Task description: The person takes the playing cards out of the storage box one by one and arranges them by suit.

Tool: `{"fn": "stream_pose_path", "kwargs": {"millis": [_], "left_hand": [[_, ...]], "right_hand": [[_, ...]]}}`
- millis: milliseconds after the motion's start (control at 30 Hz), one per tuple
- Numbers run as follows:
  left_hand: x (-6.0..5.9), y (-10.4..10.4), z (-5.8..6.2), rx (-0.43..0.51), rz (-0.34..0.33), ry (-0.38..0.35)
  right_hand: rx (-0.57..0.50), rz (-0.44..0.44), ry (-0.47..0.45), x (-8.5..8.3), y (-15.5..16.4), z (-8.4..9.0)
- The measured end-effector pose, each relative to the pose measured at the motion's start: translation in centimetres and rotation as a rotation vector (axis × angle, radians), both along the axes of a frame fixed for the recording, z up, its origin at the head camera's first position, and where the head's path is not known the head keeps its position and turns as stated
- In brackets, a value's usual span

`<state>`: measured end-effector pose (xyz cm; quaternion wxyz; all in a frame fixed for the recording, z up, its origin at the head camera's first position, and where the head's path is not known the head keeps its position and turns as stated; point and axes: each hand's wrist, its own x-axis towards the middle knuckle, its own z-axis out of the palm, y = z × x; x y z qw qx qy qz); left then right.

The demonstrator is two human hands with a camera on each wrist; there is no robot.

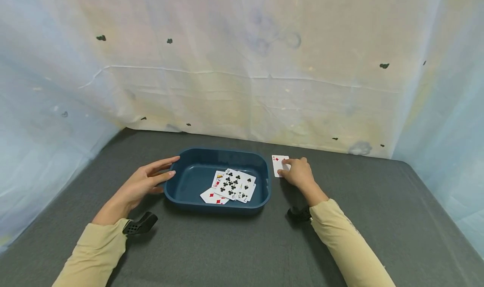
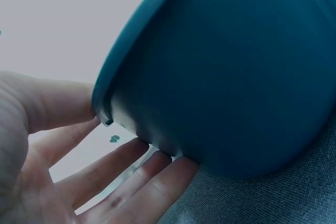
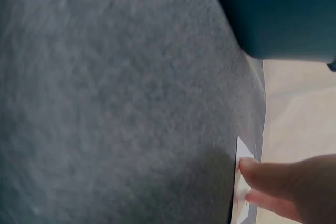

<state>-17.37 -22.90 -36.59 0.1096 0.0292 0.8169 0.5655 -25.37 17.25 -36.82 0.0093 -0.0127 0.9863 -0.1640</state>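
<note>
A dark blue rectangular bin [image 1: 181, 199] sits on the table with several playing cards [image 1: 231, 184] lying face up and overlapping inside it. At the bin's left end is my left hand [image 1: 145, 180]. Its thumb touches the rim and its fairly straight fingers rest against the outer wall [image 2: 226, 93], as the left wrist view shows. Right of the bin, one red diamond playing card [image 1: 277, 163] lies face up on the table. My right hand [image 1: 298, 173] touches that card's face with thumb and index fingertips; its other fingers are partly hidden.
Dark grey cloth covers the table [image 1: 227, 249]. Pale patterned curtain [image 1: 242, 98] hangs behind the table and along both sides. Each wrist wears a black camera mount [image 1: 140, 224], close above the tabletop.
</note>
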Motion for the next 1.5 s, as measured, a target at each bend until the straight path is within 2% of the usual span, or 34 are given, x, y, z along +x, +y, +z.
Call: {"fn": "stream_pose_path", "kwargs": {"millis": [167, 367, 567, 733, 900, 1133, 1333, 1500], "left_hand": [[0.1, 0.0, 0.1, 0.01, 0.002, -0.005], [0.1, -0.1, 0.1, 0.003, 0.003, -0.003], [0.0, 0.0, 0.0, -0.001, 0.011, -0.002], [0.0, 0.1, -0.1, -0.004, 0.016, -0.002], [0.0, 0.1, -0.1, 0.001, 0.016, -0.002], [0.1, 0.1, -0.3, 0.02, 0.017, 0.011], [0.3, 0.0, -0.3, 0.019, 0.021, 0.005], [0.4, -0.1, -0.1, 0.02, 0.016, 0.002]], "right_hand": [[-0.155, -0.019, 0.104, 0.5, -0.7, 0.3], [-0.437, 0.049, 0.266, 1.7, -3.1, 2.0], [-0.582, 0.095, 0.311, 2.8, -5.9, 3.2], [-0.643, 0.147, 0.282, 3.6, -7.9, 3.6], [-0.656, 0.247, 0.206, 4.0, -9.4, 3.5], [-0.563, 0.444, 0.016, 4.0, -11.3, 2.7], [-0.513, 0.557, -0.076, 3.9, -12.0, 2.0], [-0.441, 0.704, -0.168, 3.7, -12.4, 1.5]]}}
